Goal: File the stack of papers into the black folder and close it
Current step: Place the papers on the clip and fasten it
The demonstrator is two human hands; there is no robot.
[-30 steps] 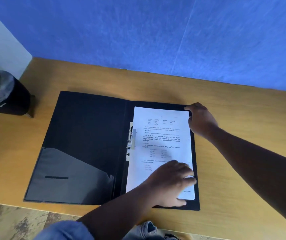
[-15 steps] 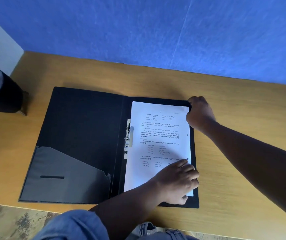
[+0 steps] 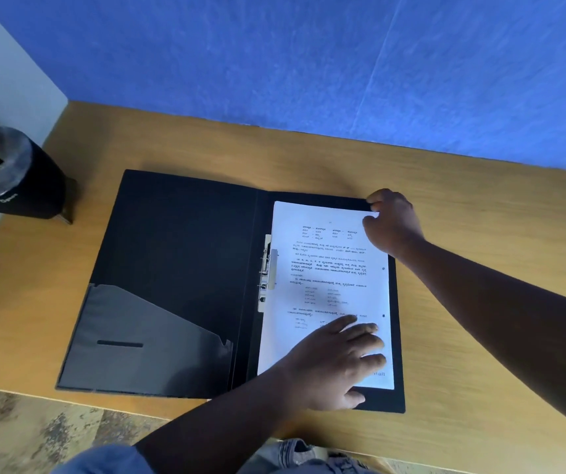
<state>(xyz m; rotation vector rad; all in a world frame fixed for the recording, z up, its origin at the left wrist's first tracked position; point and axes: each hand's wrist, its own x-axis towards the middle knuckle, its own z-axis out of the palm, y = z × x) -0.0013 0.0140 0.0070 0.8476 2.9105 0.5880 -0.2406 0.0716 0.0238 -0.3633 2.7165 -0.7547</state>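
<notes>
The black folder [image 3: 179, 254] lies open flat on the wooden table [image 3: 480, 254]. A stack of printed papers [image 3: 329, 268] rests on its right half, beside the metal clip [image 3: 268, 271] at the spine. My left hand [image 3: 336, 360] lies flat on the lower part of the stack with fingers spread. My right hand [image 3: 391, 224] is at the stack's far right corner, its fingers curled on the paper's edge. The left half carries a grey pocket [image 3: 138, 340].
A black plant pot [image 3: 11, 179] with a small green plant stands at the table's far left corner. A blue wall [image 3: 309, 56] runs behind the table. The table's near edge [image 3: 480, 449] is just below the folder, with my knees beneath.
My right hand has shifted slightly inward onto the stack's top right corner. My left hand has stayed pressed on the lower papers. The view has moved a little.
</notes>
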